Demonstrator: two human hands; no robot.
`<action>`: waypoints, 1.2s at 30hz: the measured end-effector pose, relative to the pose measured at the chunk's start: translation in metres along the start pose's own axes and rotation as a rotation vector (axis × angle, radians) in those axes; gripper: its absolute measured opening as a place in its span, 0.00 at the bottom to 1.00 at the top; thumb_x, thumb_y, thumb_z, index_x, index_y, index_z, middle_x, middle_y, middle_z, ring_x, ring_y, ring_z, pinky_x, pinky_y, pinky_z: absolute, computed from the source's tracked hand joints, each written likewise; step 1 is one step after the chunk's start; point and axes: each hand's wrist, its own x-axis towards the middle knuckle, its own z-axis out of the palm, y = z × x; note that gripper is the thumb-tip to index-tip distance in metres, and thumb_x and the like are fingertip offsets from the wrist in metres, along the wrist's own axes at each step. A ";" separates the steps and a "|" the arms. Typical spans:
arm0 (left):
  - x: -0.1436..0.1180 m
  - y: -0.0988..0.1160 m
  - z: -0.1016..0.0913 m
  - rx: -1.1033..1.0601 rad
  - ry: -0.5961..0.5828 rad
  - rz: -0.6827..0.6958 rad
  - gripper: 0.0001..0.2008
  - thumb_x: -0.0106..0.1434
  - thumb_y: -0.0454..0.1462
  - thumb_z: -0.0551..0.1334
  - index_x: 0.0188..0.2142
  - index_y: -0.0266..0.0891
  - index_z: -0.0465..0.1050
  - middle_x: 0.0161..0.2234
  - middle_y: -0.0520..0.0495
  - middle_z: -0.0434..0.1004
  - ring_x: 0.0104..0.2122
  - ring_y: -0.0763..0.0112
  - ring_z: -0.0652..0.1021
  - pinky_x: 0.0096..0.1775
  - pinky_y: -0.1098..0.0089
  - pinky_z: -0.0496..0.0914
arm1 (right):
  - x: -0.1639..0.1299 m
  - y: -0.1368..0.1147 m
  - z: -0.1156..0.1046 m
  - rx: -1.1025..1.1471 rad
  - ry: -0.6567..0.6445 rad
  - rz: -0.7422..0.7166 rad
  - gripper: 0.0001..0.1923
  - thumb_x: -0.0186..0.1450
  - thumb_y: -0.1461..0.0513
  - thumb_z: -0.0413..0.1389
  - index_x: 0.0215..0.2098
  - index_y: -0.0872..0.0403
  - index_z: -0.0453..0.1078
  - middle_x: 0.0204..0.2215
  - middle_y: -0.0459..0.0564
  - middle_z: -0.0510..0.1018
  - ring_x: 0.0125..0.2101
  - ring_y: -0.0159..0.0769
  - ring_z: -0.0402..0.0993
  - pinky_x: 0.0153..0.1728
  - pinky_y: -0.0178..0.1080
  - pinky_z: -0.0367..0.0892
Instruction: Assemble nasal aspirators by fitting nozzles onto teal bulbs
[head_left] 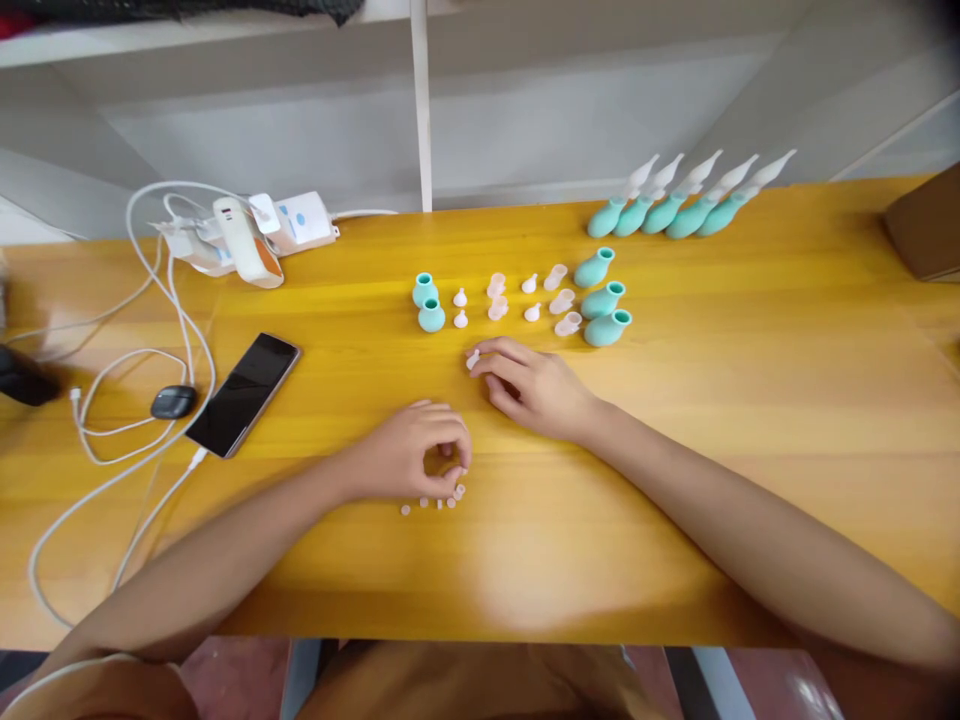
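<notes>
Head view: small white parts handled on wooden table (675, 480)
A white piece (472, 360) is pinched by right hand (536, 388); left hand (416, 452) is curled, seemingly over small caps (439, 503)

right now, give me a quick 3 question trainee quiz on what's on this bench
1. True or false: the right hand pinches a small white piece at its fingertips.
2. How many finished teal bulbs with white tips lie in the far row? A) three B) five C) seven
3. Fill in: the row of tiny white pieces lies just under the ____ hand.

Key: 1 true. 2 B. 3 left. The black phone lies left of both hands on the wooden table; no hand touches it.
</notes>
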 end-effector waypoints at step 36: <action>0.002 -0.015 0.005 -0.418 0.716 -0.146 0.09 0.64 0.40 0.79 0.38 0.41 0.83 0.38 0.47 0.83 0.38 0.66 0.81 0.43 0.64 0.76 | -0.003 -0.042 0.014 1.633 -0.087 0.554 0.15 0.71 0.59 0.63 0.54 0.50 0.84 0.58 0.54 0.84 0.58 0.39 0.83 0.56 0.38 0.77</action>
